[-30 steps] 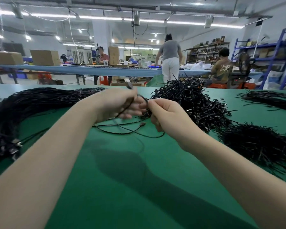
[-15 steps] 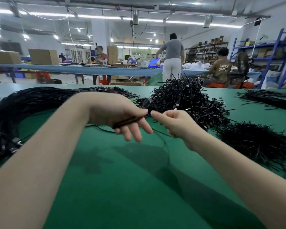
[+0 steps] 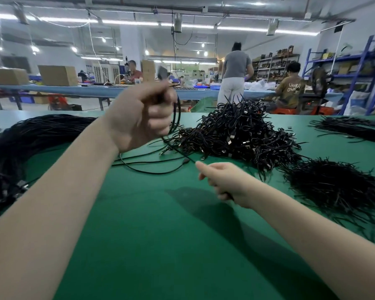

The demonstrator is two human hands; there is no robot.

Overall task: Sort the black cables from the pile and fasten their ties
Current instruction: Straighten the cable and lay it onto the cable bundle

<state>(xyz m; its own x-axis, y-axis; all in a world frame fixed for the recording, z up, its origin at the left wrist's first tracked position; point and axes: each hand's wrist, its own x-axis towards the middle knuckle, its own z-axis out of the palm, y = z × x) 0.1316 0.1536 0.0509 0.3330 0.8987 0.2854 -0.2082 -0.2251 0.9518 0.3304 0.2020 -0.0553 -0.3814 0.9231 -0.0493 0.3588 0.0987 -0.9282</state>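
Green table [image 3: 160,245] held cable pile [image 3: 236,131] at centre, ties heap [image 3: 333,187] right. Left hand [image 3: 143,118] raised, fist gripped cable [image 3: 175,118] looping down. Right hand [image 3: 223,180] low, curled on thin black strand.

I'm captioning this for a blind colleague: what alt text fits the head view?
Over a green table, the raised left hand grips a black cable while the right hand pinches its lower stretch. Piles of black cables lie beyond.
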